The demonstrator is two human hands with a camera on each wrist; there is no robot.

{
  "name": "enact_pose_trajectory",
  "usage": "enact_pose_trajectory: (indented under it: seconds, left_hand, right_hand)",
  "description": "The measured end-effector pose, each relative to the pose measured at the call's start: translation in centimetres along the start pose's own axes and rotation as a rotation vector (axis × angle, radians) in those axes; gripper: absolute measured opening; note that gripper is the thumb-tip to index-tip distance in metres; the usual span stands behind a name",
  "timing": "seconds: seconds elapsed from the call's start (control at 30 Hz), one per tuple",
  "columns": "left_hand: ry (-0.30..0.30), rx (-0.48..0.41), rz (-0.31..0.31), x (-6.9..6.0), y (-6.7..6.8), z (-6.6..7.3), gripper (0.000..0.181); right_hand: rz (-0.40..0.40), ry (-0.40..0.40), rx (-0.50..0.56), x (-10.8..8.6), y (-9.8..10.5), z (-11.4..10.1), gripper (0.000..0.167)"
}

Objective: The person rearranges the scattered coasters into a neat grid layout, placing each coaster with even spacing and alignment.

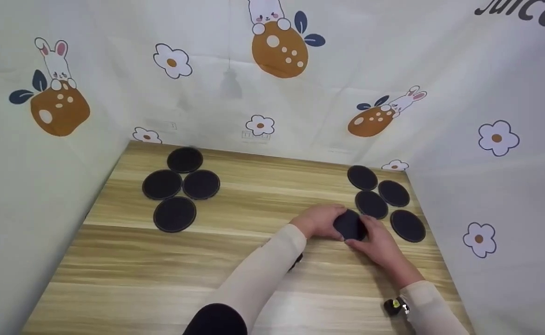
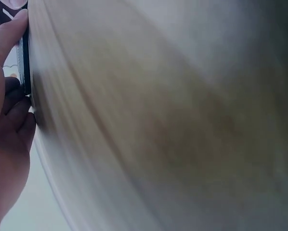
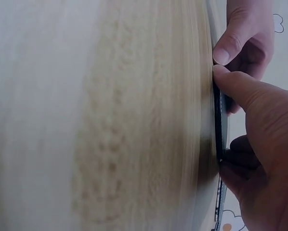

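Both hands hold one round black disc (image 1: pixel 349 225) at the right part of the wooden table. The left hand (image 1: pixel 319 220) grips its left edge, thumb at the near side and fingers at the far side. On the opposite edge, the right hand (image 1: pixel 380 242) has its thumb close to the left thumb. From the side, the disc (image 2: pixel 25 62) looks thin, with the left hand (image 2: pixel 11 125) around its edge. The right wrist view shows the disc (image 3: pixel 219 120) edge-on, held by the right hand (image 3: pixel 269 139); whether it touches the table cannot be told.
Several black discs lie flat at the right, the nearest (image 1: pixel 371 204) just beyond the right hand. Another group of discs (image 1: pixel 174 214) lies at the back left. A printed cloth (image 1: pixel 207 93) stands behind and beside the wooden table (image 1: pixel 160 270).
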State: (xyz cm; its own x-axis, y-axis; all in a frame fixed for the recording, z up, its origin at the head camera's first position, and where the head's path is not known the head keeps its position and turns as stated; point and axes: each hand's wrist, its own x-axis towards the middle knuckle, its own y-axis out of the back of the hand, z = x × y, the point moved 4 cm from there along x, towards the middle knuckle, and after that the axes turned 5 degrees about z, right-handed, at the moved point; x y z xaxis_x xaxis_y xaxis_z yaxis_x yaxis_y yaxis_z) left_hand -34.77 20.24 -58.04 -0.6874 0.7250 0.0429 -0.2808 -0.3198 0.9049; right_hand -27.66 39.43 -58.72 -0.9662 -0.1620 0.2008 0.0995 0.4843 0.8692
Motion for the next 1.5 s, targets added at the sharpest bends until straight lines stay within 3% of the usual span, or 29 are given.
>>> enact_pose_trajectory:
  seconds: [0.23,0.77,1.1,1.5]
  left_hand:
    - [0.003,0.031,0.029,0.1,0.3,-0.2,0.085]
    - [0.009,-0.053,0.082,-1.2,1.4,-1.8,0.078]
    - [0.007,-0.069,0.129,-2.9,3.6,-4.0,0.075]
    - [0.04,-0.05,0.193,-5.8,6.3,-8.0,0.087]
  right_hand:
    - [-0.007,0.038,0.019,0.4,0.1,0.2,0.09]
    - [0.0,0.088,0.078,1.6,-0.2,-1.0,0.085]
    - [-0.001,0.102,0.112,3.8,-1.0,-3.0,0.087]
    - [-0.038,0.174,0.139,7.7,-2.3,-7.0,0.088]
